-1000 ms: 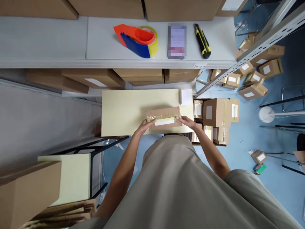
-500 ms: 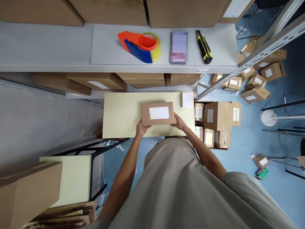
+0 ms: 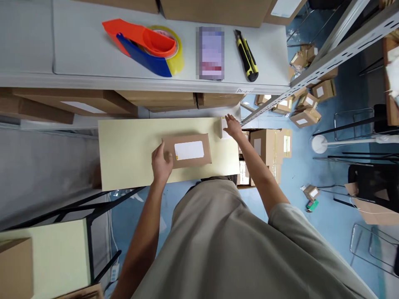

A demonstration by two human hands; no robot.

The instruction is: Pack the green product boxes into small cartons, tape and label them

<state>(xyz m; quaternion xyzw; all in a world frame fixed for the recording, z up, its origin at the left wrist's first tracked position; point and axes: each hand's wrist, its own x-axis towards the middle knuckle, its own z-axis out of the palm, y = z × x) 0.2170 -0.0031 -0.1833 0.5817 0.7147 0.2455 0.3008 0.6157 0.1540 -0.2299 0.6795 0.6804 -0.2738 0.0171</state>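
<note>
Since 0.5 s ago, our right grip [image 3: 232,126] has left the right end of the brown box [image 3: 187,162] and gone out to the white block [image 3: 224,133] at the far right corner of the counter [image 3: 131,166], while our left grip [image 3: 161,164] has come round to the box's left end; the view has shifted too. The box now looks set down on the counter, around its middle, with its white label [image 3: 188,150] facing up and its long axis running left to right, along the counter's own length. We see the block beyond the box's right end and slightly farther from our body, apart from it; its long axis we cannot tell, as our fingers cover part of it. Of our 2 grips the right is clearly nearer, right at the block, and the box lies between them. That right grip is spread, fingers stretched out and thumb held away; whether it touches the block or only hovers, we cannot tell. Our left grip is loosely curved, thumb well apart from fingers, right beside the box's left end; it covers just that 1 end and does not clasp the box, though light contact is possible.
</note>
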